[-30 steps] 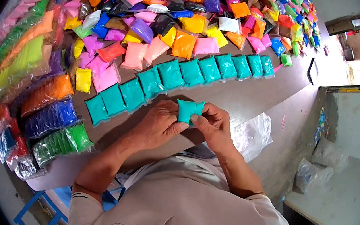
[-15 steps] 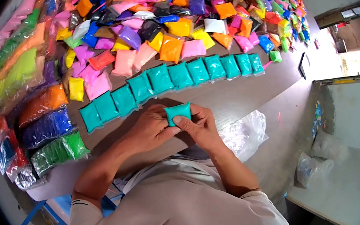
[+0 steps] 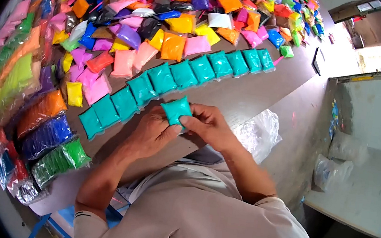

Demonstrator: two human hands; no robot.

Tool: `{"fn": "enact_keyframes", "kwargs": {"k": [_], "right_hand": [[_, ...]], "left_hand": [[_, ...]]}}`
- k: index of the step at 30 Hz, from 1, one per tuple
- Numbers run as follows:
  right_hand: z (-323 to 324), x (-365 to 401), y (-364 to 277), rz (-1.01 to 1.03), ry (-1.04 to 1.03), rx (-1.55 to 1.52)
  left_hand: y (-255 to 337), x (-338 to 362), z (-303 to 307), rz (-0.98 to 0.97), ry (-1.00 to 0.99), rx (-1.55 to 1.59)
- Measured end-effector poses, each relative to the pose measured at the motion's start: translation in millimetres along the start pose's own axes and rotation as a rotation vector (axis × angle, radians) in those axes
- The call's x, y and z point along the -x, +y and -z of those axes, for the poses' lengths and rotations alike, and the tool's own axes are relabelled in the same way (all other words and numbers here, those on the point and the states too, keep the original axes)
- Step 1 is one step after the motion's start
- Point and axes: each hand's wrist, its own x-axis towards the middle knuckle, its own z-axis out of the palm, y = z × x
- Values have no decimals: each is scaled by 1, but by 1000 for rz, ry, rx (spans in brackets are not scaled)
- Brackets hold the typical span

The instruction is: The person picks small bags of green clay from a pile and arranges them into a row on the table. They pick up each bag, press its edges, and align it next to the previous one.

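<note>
Both my hands hold one small teal packet (image 3: 176, 109) just above the brown table (image 3: 255, 96). My left hand (image 3: 151, 131) grips its lower left side, thumb against the packet's bottom edge. My right hand (image 3: 206, 125) pinches the right side with thumb and fingers. Just beyond the packet lies a diagonal row of several identical teal packets (image 3: 182, 74), running from near left to far right.
A big heap of small coloured packets (image 3: 165, 11) covers the far table. Larger bags of orange, blue and green packets (image 3: 49, 128) are stacked at the left. A clear plastic bag (image 3: 258, 132) lies to the right of my hands. A grey ledge (image 3: 361, 197) stands at right.
My hands have carried the teal packet a little left and forward, toward the row of teal packets. The packet has tilted slightly.
</note>
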Motion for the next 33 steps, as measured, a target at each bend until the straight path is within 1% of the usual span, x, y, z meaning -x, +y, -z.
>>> {"fn": "enact_keyframes", "kwargs": {"k": [3, 6, 7, 9, 10, 11, 12, 13, 14, 16, 18, 20, 23, 26, 29, 32, 33], "right_hand": [[6, -1, 17, 160, -4, 95], [14, 5, 23, 258, 5, 230], [21, 8, 21, 269, 74, 225], [38, 19, 12, 288, 206, 207], [53, 27, -7, 229, 375, 270], [93, 24, -2, 456, 488, 534], [111, 25, -23, 479, 684, 637], [148, 20, -32, 664, 800, 775], [187, 21, -41, 594, 858, 753], [231, 16, -62, 592, 999, 918], [271, 9, -73, 555, 985, 997], [293, -1, -73, 508, 964, 1055], [308, -12, -73, 412, 904, 1143], [286, -13, -71, 422, 952, 1197], [262, -13, -63, 562, 1177, 1267], [258, -14, -59, 517, 1103, 1293], [257, -15, -57, 518, 1115, 1300]], "left_hand": [[-9, 4, -8, 13, 5, -80], [-13, 6, -6, -42, -90, -150], [-12, 6, -9, -35, -42, -178], [-11, 3, -7, -76, -39, -142], [-10, 1, -5, -93, -36, -125], [-7, 0, -5, -101, -30, -132], [-4, -1, -5, -108, -23, -140], [-1, -2, -4, -113, -17, -150], [1, -2, -3, -111, -18, -166], [4, -3, -2, -108, -16, -201], [4, -3, -2, -94, -29, -198], [2, -3, -3, -104, -15, -209], [0, -3, -7, -136, 27, -234], [1, -5, -6, -131, 23, -230], [2, -6, -6, -128, 20, -219], [4, -8, -7, -120, 31, -219], [5, -8, -7, -114, 30, -221]]}}
